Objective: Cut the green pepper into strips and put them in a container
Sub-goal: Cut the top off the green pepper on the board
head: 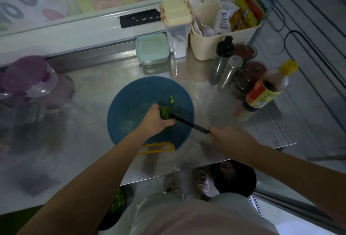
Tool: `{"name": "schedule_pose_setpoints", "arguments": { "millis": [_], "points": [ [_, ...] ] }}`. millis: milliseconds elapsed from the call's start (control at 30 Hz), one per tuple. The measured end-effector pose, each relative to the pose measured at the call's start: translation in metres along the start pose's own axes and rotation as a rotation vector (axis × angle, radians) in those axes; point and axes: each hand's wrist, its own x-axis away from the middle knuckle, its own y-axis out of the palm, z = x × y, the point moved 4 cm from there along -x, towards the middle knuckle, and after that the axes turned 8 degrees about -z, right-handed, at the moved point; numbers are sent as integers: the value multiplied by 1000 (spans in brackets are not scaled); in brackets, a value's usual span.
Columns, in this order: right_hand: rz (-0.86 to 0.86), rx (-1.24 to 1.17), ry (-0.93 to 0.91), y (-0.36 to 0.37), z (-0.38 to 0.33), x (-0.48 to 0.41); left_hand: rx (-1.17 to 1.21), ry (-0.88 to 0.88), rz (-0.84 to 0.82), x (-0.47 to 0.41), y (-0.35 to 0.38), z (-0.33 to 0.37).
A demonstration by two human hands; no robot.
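Lower centre: a dark bowl (119, 214) holding green pieces sits below the table edge. Centre right: your right hand (225, 137) curls round the handle of the knife (189, 123), whose blade meets the green pepper (165, 113). Your left hand (154, 121) clamps that pepper with curled fingers on the blue cutting board (131, 100). One cut strip (171, 100) lies just beyond. Upper centre: a lidded pale-green container (152, 49).
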Motion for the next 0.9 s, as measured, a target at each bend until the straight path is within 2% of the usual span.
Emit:
{"name": "schedule_pose_setpoints", "arguments": {
  "millis": [200, 367, 533, 733, 900],
  "points": [
    [-5, 69, 23, 2, -17, 0, -1, -2, 34, -1, 0, 2],
    [82, 13, 51, 16, -25, 2, 25, -20, 57, -1, 2, 1],
    [87, -23, 44, 19, -20, -7, 23, -24, 66, -1, 1, 4],
    [143, -22, 59, 25, -24, -11, 116, -81, 174, 4, 8, 2],
    [122, -14, 79, 25, -27, -9, 193, -141, 245, 11, 12, 2]
  ]
}}
